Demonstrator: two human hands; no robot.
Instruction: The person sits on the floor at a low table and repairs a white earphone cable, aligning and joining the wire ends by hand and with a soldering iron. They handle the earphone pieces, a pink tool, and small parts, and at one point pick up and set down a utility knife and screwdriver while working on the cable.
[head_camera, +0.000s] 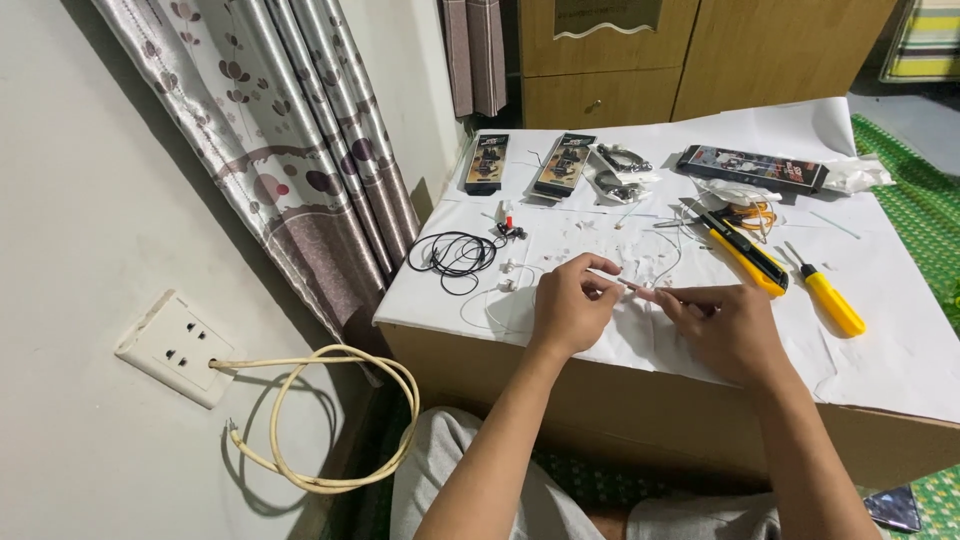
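My left hand (572, 303) and my right hand (728, 328) meet over the white paper-covered table (900, 350), pinching between them a small thin white piece (645, 290) that looks like an earphone part or wire end. A thin white wire (490, 312) loops on the paper just left of my left hand. A black coiled earphone cable (455, 255) lies further left, near the table's corner.
A yellow utility knife (748, 256) and a yellow-handled screwdriver (830, 296) lie to the right of my hands. Flat black packages (487, 160) (563, 164) (752, 167) sit along the far edge. A wall socket (178, 347) with a cream cable (330, 420) is at the left, beside a curtain (290, 150).
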